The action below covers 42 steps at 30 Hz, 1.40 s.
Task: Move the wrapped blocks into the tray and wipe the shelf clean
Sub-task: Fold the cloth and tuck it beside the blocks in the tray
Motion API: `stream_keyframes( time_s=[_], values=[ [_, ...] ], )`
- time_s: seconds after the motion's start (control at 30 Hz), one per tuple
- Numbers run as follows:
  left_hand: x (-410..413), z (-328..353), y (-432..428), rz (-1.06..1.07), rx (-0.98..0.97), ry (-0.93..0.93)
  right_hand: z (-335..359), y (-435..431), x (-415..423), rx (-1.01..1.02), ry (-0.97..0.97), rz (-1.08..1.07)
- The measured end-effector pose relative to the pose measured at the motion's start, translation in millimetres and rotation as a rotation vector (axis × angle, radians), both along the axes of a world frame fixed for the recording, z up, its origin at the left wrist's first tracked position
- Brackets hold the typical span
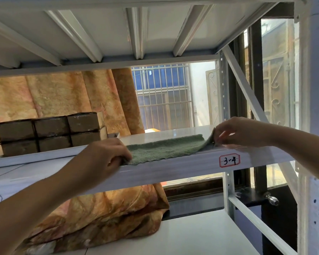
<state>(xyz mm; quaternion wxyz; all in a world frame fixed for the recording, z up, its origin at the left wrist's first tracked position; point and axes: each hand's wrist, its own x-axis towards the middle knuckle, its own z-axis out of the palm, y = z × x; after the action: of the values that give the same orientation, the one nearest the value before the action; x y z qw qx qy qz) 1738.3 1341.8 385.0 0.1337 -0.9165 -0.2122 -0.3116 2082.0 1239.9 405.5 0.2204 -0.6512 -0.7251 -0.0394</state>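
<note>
White shelf (173, 168) bears a tray (35, 158) of wrapped blocks (50, 131); left hand (103, 159) and right hand (241, 131) pinch a green cloth (164, 148).

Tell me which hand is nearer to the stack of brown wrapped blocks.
Left. The left hand grips the left end of the green terry towel, right of the brown wrapped blocks; the right hand pinches its right end, farther away.
</note>
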Motion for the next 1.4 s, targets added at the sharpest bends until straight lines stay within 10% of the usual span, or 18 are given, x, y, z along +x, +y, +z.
stream_keyframes(
  time_s=[0.3, 0.5, 1.4],
  values=[
    [-8.3, -11.2, 8.6, -0.053, -0.079, -0.023, -4.5, -2.4, -1.8, 0.35, -0.089, -0.093],
    [-6.4, -5.8, 5.4, -0.038, -0.239, -0.151, -11.1, -7.5, -21.0, 0.086, -0.182, 0.013],
    [-10.5, -13.2, -0.5, -0.096, -0.193, -0.191, -6.8, -20.1, -10.2, 0.052, -0.008, 0.056]
  ],
)
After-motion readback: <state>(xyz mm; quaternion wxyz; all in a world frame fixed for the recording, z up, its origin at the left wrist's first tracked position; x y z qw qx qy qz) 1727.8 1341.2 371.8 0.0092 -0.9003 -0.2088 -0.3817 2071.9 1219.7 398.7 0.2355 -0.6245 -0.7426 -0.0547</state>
